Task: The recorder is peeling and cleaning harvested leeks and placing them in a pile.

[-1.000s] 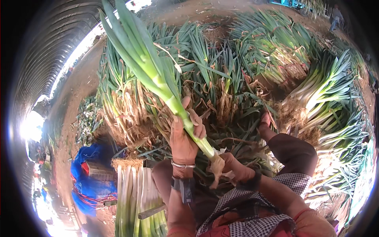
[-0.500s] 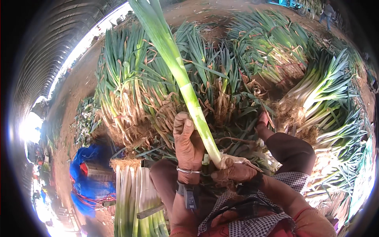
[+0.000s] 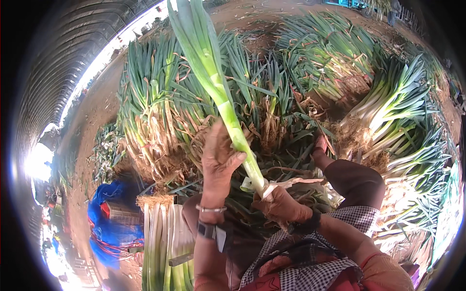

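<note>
The long green-and-white leek now stands more upright, leaves toward twelve o'clock, its pale outer skin peeling away. The left hand clasps its shaft; the right hand pinches the base.

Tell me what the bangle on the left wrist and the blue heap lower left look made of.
Bangle: thin ring with a pale silvery glint on the left hand wrist, likely metal, polished; plated plastic not ruled out. Blue heap: crumpled folds with a slight sheen, probably woven plastic sheet or sacking; weave too small to confirm.
</note>
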Motion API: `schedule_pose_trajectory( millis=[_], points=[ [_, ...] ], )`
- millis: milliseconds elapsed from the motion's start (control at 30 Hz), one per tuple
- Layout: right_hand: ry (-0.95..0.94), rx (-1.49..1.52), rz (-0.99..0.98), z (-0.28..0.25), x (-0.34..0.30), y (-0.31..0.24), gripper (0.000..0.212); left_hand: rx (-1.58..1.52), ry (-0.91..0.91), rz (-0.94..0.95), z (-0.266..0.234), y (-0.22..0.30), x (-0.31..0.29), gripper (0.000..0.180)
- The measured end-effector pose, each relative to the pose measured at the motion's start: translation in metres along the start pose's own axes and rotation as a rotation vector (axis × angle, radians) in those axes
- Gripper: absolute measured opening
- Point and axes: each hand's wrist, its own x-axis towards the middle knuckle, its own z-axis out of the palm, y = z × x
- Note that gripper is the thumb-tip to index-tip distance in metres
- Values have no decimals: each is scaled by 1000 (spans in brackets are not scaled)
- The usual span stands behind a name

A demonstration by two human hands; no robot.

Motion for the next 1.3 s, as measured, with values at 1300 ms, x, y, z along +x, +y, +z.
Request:
schedule_pose_trajectory(
  millis=[1300],
  points=[
    [182,-324,-170,0,3,22,16,62,-158,-214,-36,21,-60,24]
  ],
)
